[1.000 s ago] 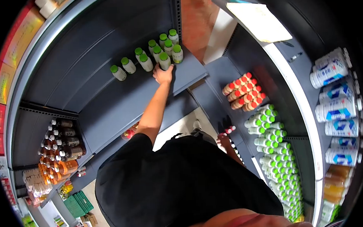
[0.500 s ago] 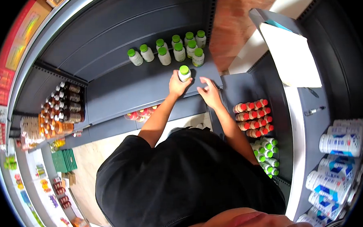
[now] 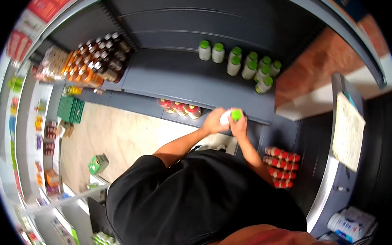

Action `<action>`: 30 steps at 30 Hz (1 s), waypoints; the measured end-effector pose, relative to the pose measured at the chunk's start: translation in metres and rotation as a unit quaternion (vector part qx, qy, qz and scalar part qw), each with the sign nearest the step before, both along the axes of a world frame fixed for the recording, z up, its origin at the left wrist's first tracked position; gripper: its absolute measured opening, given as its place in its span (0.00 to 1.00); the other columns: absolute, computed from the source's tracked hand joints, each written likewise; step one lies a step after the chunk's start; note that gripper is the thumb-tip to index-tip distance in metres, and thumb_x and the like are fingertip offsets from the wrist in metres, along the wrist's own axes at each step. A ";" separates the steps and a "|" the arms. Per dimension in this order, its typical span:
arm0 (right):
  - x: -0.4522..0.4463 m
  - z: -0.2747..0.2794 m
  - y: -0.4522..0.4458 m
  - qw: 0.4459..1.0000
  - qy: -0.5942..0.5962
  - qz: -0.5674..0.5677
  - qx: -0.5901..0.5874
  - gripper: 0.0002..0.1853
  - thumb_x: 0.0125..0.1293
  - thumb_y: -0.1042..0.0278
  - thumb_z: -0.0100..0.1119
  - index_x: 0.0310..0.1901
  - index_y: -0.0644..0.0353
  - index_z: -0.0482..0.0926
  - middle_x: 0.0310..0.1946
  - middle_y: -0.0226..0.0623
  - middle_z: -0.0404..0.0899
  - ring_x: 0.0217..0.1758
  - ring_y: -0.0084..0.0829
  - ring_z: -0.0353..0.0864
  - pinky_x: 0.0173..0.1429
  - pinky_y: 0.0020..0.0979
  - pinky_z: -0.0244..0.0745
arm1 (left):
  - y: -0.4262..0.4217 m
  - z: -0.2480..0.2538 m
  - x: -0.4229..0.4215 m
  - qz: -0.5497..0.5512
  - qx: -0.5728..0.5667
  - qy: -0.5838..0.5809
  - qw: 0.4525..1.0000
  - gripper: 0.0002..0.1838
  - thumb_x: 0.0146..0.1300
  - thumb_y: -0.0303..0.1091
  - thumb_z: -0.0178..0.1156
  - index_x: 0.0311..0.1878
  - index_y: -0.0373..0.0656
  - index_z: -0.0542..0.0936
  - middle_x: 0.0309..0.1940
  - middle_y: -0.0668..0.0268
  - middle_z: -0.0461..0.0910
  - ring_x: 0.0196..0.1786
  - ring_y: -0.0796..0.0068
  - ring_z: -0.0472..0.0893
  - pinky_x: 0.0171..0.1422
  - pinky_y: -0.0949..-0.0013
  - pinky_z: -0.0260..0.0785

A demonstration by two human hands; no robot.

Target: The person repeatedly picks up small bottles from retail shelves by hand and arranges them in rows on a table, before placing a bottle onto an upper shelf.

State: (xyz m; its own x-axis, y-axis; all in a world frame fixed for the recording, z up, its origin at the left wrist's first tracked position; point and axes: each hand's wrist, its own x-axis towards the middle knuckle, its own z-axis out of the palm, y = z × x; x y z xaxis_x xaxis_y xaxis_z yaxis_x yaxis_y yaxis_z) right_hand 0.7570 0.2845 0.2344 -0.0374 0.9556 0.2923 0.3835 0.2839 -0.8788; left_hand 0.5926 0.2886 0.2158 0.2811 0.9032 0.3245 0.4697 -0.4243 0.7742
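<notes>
A white bottle with a green cap (image 3: 236,114) is held between both hands, just in front of the grey shelf's (image 3: 171,79) front edge. My left hand (image 3: 215,120) wraps round the bottle's body from the left. Near the cap, my right hand (image 3: 239,125) has its fingers closed on the same bottle. Several matching green-capped bottles (image 3: 234,66) stand upright at the right part of the shelf, beyond the hands.
Dark and orange bottles (image 3: 108,60) fill the shelf's left end. Red-topped items (image 3: 178,107) sit on a lower level. Red-capped bottles (image 3: 283,166) are at the right, near a ledge with a paper (image 3: 348,132). A green crate (image 3: 70,109) stands at the left.
The view has turned right. The bottle has come away from the shelf toward my body and is now tilted. My right hand, open beside it half a second ago, has closed on it.
</notes>
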 end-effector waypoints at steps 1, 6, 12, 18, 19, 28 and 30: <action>-0.003 -0.013 -0.012 0.999 0.020 0.039 0.001 0.18 0.58 0.62 0.71 0.46 0.60 0.80 0.36 0.49 0.85 0.41 0.46 0.86 0.45 0.39 0.79 | -0.022 -0.009 -0.011 -0.010 -0.053 -0.049 0.997 0.32 0.40 0.44 0.72 0.48 0.38 0.74 0.39 0.49 0.77 0.45 0.44 0.79 0.49 0.54 0.73; -0.053 -0.071 -0.087 0.963 -0.107 0.155 -0.195 0.19 0.58 0.55 0.72 0.40 0.62 0.78 0.30 0.47 0.82 0.33 0.39 0.84 0.40 0.37 0.77 | -0.110 -0.051 -0.089 -0.097 -0.297 0.045 0.949 0.33 0.46 0.48 0.72 0.54 0.42 0.75 0.47 0.47 0.82 0.53 0.45 0.80 0.58 0.53 0.72; -0.112 -0.099 -0.091 0.887 -0.102 0.266 -0.363 0.22 0.67 0.50 0.64 0.37 0.65 0.74 0.24 0.38 0.77 0.23 0.26 0.76 0.26 0.32 0.70 | -0.148 -0.096 -0.165 -0.089 -0.395 0.072 0.911 0.34 0.47 0.59 0.70 0.56 0.51 0.79 0.50 0.56 0.83 0.56 0.54 0.81 0.62 0.58 0.70; -0.196 -0.091 -0.090 0.831 -0.092 0.373 -0.403 0.22 0.70 0.49 0.61 0.42 0.66 0.75 0.28 0.35 0.79 0.25 0.22 0.78 0.29 0.26 0.74 | -0.190 -0.089 -0.235 -0.003 -0.416 0.032 0.909 0.34 0.47 0.58 0.70 0.57 0.52 0.79 0.51 0.58 0.83 0.56 0.57 0.81 0.62 0.59 0.70; -0.213 -0.088 -0.092 0.826 -0.102 0.383 -0.400 0.22 0.70 0.49 0.60 0.42 0.67 0.75 0.29 0.35 0.79 0.26 0.22 0.78 0.29 0.26 0.75 | -0.197 -0.093 -0.250 0.009 -0.417 0.028 0.908 0.33 0.48 0.57 0.70 0.57 0.52 0.79 0.50 0.58 0.84 0.55 0.57 0.81 0.62 0.59 0.70; -0.363 -0.101 -0.141 0.774 -0.244 0.478 -0.336 0.27 0.69 0.45 0.59 0.42 0.69 0.75 0.30 0.42 0.82 0.28 0.31 0.84 0.33 0.31 0.78 | -0.309 -0.122 -0.344 0.170 -0.452 -0.130 0.866 0.35 0.47 0.54 0.73 0.59 0.49 0.79 0.50 0.59 0.84 0.54 0.64 0.82 0.60 0.64 0.72; -0.388 -0.109 -0.142 0.726 -0.259 0.519 -0.371 0.28 0.70 0.42 0.57 0.43 0.69 0.76 0.30 0.42 0.82 0.28 0.30 0.84 0.32 0.31 0.78 | -0.331 -0.117 -0.352 0.221 -0.448 -0.163 0.851 0.36 0.46 0.54 0.73 0.59 0.49 0.79 0.50 0.59 0.84 0.54 0.64 0.82 0.60 0.64 0.72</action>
State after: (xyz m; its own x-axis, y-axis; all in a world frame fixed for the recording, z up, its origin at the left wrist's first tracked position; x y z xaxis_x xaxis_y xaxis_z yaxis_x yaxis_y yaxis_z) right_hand 0.3692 0.1429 0.1258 -0.7700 0.2222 -0.5981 0.6351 0.1775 -0.7518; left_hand 0.2406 -0.0421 0.0990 -0.1240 0.8225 -0.5551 0.1287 0.5681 0.8129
